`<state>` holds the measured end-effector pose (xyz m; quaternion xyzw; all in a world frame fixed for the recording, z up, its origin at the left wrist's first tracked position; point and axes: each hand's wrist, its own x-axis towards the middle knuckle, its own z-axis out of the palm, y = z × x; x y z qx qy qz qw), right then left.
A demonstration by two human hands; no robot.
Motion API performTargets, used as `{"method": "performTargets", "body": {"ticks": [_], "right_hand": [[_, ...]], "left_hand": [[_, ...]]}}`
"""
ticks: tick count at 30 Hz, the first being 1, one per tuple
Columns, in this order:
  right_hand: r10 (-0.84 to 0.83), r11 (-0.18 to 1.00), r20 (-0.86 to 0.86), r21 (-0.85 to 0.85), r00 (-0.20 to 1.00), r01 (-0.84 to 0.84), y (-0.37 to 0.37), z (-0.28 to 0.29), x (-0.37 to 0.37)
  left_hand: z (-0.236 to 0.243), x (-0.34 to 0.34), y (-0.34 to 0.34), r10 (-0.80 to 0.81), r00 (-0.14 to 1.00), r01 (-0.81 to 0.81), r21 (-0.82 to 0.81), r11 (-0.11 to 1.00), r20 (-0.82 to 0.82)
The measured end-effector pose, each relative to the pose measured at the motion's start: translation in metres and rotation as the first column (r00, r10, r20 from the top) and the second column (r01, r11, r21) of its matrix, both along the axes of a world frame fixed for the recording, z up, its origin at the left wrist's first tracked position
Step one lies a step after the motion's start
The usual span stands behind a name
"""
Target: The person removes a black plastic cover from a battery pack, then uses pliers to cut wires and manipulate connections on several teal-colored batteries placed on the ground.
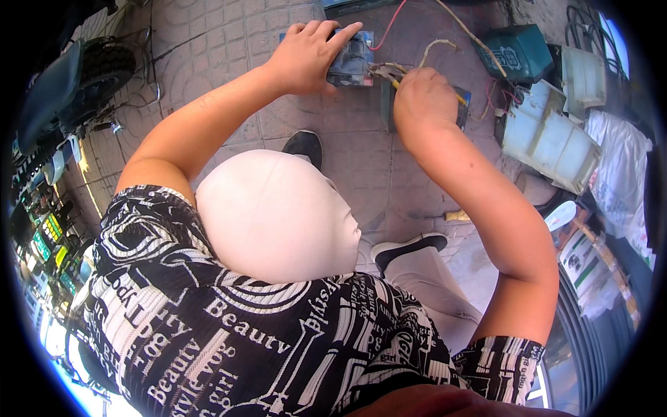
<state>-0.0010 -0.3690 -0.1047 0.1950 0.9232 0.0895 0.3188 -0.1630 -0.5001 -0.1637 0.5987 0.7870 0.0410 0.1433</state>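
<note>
My left hand [310,57] lies across the left part of a blue-and-dark box-shaped battery [356,62] on the paving. Its fingers reach over the far side and its thumb is at the near edge, holding the battery. My right hand [425,97] is closed around a pair of pliers [381,69] with yellow handles. The metal jaws point left and meet the battery's right side; what they grip, if anything, is too small to tell. A pink wire [391,26] runs up from the battery's far right corner. Another dark box [461,105] is partly hidden behind my right hand.
To the right stand a dark green box [517,54], pale translucent battery cases [549,135] and a plastic bag [618,163]. A yellowish cable [479,40] crosses the far side. A yellow-handled tool [456,216] lies near my shoe. Motorcycle wheel [104,73] at far left.
</note>
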Motion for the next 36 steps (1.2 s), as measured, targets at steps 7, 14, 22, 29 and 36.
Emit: {"method": "performTargets", "body": {"ticks": [7, 14, 22, 29, 36], "right_hand": [[0.046, 0.999, -0.025, -0.009, 0.999, -0.046, 0.001, -0.007, -0.009], [-0.025, 0.989, 0.093, -0.141, 0.995, 0.038, 0.002, 0.009, -0.028], [0.046, 0.985, 0.077, -0.169, 0.996, -0.033, 0.010, 0.022, -0.030], [-0.015, 0.984, 0.066, -0.175, 0.998, 0.026, 0.013, 0.033, -0.037], [-0.387, 0.617, 0.316, -0.609, 0.866, 0.498, 0.015, 0.016, -0.042]], "left_hand": [[0.000, 0.011, -0.010, 0.201, 0.980, -0.200, 0.036, 0.979, -0.001], [-0.005, 0.012, -0.015, 0.216, 0.976, -0.216, 0.092, 0.972, 0.004], [-0.004, 0.013, -0.015, 0.226, 0.974, -0.226, 0.079, 0.971, 0.003], [-0.001, 0.014, -0.013, 0.233, 0.973, -0.232, 0.045, 0.972, -0.006], [-0.001, 0.016, -0.014, 0.250, 0.968, -0.249, 0.049, 0.967, -0.018]]}}
